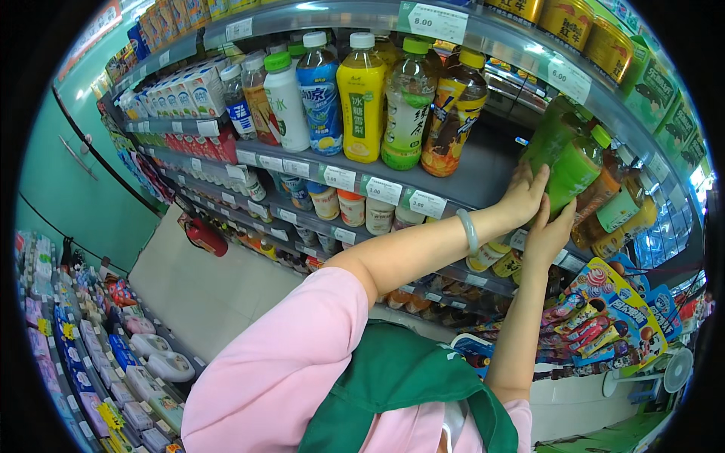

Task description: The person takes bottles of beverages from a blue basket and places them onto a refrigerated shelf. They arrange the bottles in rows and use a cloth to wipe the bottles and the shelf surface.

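Observation:
My left hand (524, 195), with a pale jade-like bangle (468, 232) on the wrist, is around the lower part of a green drink bottle (546, 136) farther back on the shelf. Some of its fingers are hidden. My right hand (549, 235) grips the base of a nearer green-labelled bottle (576, 164) with a bright green cap. Both bottles lean to the right, side by side. Touching or close on their right stand an orange-labelled bottle (600, 189) and an amber drink bottle (620, 206). Left of my hands lies a bare stretch of dark shelf (481, 150).
A row of bottles, including a yellow one (361, 102) and an orange-labelled tea bottle (453, 119), stands along the shelf edge. The shelf above (362, 17) overhangs them. Lollipop packs (600, 317) hang at lower right. A red fire extinguisher (207, 235) stands on the floor.

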A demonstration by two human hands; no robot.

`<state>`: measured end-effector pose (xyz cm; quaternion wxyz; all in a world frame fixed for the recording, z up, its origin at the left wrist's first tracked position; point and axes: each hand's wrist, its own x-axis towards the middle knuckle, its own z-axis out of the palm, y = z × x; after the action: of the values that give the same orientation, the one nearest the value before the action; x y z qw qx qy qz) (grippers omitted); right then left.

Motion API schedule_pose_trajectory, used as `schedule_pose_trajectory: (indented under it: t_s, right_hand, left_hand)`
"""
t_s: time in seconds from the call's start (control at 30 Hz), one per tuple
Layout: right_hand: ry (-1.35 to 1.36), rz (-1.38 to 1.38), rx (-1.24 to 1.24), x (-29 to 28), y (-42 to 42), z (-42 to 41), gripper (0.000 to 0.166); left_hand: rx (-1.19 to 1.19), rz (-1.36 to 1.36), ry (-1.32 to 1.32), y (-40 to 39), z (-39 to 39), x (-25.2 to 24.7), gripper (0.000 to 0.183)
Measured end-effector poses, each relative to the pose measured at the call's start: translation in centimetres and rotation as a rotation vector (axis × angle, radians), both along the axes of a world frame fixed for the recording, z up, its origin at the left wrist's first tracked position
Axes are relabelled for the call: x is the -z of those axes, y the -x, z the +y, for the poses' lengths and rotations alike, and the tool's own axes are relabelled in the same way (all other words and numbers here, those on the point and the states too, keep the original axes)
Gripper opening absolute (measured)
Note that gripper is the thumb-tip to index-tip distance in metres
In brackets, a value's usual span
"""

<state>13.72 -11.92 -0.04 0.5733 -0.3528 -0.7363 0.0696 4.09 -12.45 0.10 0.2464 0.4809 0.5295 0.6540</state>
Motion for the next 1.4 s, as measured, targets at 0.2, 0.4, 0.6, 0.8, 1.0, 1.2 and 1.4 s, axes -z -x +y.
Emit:
schedule_pose_trajectory:
  t_s: [0.2,0.4,0.6,0.8,1.0,1.2,1.4]
  right_hand:
    - [0.024,0.027,-0.023,-0.1,0.2,-0.2,0.047]
    - [0.147,0.196,-0.168,0.4,0.2,0.4,0.044]
    - [0.076,0.133,-0.053,0.8,0.4,1.0,0.046]
    - [-0.02,0.041,-0.002,0.9,0.1,0.8,0.053]
    - [-0.091,0.022,-0.016,0.8,-0.2,0.5,0.054]
    - [0.012,-0.019,-0.059,0.8,-1.1,-0.5,0.058]
    - [0.024,0.026,-0.088,0.2,-1.3,-1.6,0.061]
  left_hand:
    - [-0.028,0.132,-0.139,-0.8,-0.8,0.4,0.09]
    - [-0.047,0.222,-0.249,-1.9,-2.8,0.4,0.085]
    - [-0.045,0.373,-0.248,-2.6,-5.2,1.4,0.078]
    - [-0.007,0.482,-0.256,-2.6,-5.9,2.3,0.078]
    - [-0.014,0.513,-0.283,-2.5,-5.7,2.5,0.08]
    - [-0.032,0.53,-0.282,-2.3,-5.8,2.7,0.081]
    - [-0.024,0.545,-0.249,-2.4,-6.1,2.2,0.078]
